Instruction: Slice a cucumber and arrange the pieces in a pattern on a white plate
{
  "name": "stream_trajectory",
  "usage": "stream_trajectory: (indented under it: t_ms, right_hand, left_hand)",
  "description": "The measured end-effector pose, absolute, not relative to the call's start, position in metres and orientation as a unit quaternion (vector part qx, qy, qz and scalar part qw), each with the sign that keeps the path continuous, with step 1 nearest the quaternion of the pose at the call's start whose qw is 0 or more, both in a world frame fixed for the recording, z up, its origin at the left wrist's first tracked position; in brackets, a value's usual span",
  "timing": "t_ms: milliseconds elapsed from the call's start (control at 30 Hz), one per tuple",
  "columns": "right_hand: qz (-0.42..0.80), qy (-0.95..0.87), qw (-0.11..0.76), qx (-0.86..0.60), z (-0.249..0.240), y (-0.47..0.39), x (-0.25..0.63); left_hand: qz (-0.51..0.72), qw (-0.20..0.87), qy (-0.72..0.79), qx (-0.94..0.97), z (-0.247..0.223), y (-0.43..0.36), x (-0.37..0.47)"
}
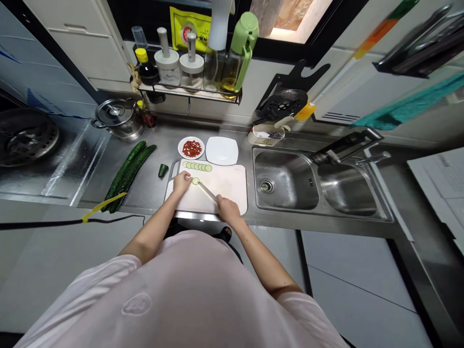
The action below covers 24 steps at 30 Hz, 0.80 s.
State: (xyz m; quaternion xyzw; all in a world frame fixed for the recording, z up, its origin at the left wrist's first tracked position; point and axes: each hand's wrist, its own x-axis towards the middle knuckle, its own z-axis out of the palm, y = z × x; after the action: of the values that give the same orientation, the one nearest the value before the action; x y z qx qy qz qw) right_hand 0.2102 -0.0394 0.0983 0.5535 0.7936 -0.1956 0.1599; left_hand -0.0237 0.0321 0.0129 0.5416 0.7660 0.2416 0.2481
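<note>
My right hand (228,209) is wrapped round the handle of a knife (208,192), its blade pointing left over the white cutting board (232,186). At the blade's tip is a pale green cucumber slice (195,181). My left hand (181,182) is closed, with its fingertips pinched at the left edge of that slice. Along the board's far edge lies an overlapping row of cucumber slices (197,166). A dark green cucumber end piece (163,170) rests on the counter left of the board.
Whole cucumbers (126,174) lie farther left. Behind the board stand a plate of chopped red chilli (192,148) and a white square plate (222,150). A steel pot (118,118) is back left, a double sink (286,179) right. A shelf of bottles (188,89) hangs above.
</note>
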Motion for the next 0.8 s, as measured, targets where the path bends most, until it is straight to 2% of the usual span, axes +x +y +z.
stream_trajectory:
  t_ms: [800]
  right_hand:
    - [-0.202,0.798,0.181,0.538,0.0952,-0.0329,0.2022]
  left_hand:
    - [0.232,0.258,0.767,0.54,0.0096,0.0332,-0.0247]
